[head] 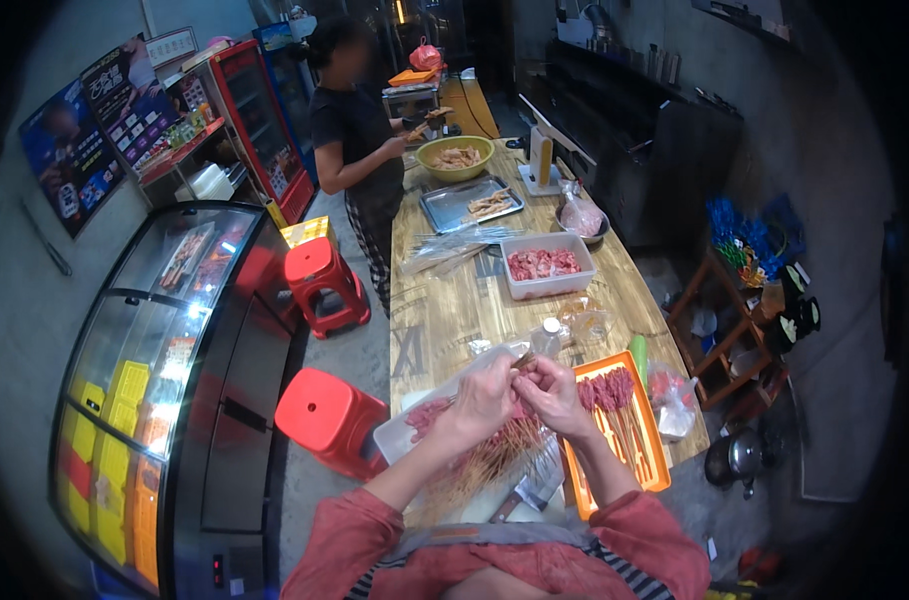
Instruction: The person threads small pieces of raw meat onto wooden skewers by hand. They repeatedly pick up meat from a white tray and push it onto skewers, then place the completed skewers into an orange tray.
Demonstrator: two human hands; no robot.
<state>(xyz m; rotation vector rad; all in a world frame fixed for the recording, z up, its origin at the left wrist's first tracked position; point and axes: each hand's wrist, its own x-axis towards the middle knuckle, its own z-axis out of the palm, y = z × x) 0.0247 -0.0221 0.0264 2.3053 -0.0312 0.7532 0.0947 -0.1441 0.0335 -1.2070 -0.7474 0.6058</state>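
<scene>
My left hand [488, 394] and my right hand [552, 394] meet above the near part of the table, with the tips of a small bundle of thin wooden skewers [525, 360] showing between them. How the fingers divide the hold is partly hidden. Below them, many skewers [492, 461] with red meat lie over a translucent plastic tub [396, 435] holding raw meat [424, 417]. A knife [508, 504] rests close to my body. At the right, an orange tray [653, 450] holds meat skewers [615, 390] side by side.
On the table stand a clear bottle [546, 339], a tub of cut meat [548, 264], a metal tray [443, 208] and a yellow-green bowl [456, 171]. A co-worker [360, 142] handles meat at the far left side. Red stools [327, 409] and a glass display fridge [161, 360] are left.
</scene>
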